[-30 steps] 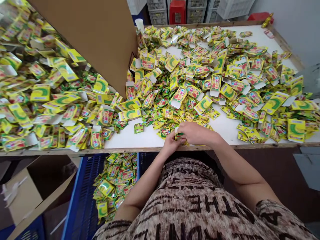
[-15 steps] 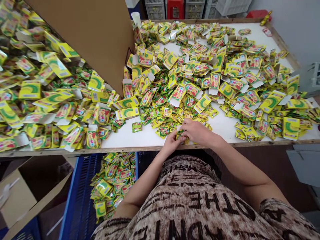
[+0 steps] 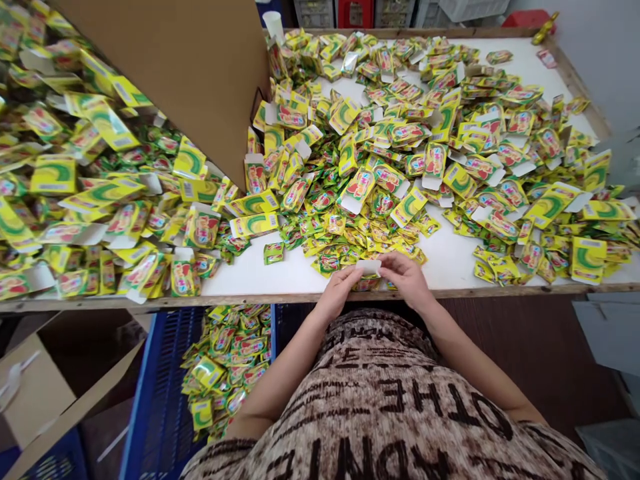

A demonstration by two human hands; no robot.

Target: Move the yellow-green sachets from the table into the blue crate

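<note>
At the table's front edge, my left hand (image 3: 337,291) and my right hand (image 3: 406,279) pinch a small carton (image 3: 369,267) from its two sides. Its white inner flap faces up between my fingertips, and most of its body is hidden by my fingers. Just beyond lies a heap of small yellow-green sachets (image 3: 345,243) on the white tabletop. Behind them are many yellow and green cartons (image 3: 360,188), several with white flaps standing out. One lone sachet (image 3: 273,253) rests left of my hands.
A tall brown cardboard sheet (image 3: 200,80) stands at the left, with more cartons piled beyond it. Under the table, a blue crate (image 3: 155,393) holds packets beside an open cardboard box (image 3: 37,393). A white cup (image 3: 273,27) and wooden rim (image 3: 575,87) border the table.
My right hand has moved off my left hand and to the right. The carton's white flap now shows between both hands. The view has shifted slightly.
</note>
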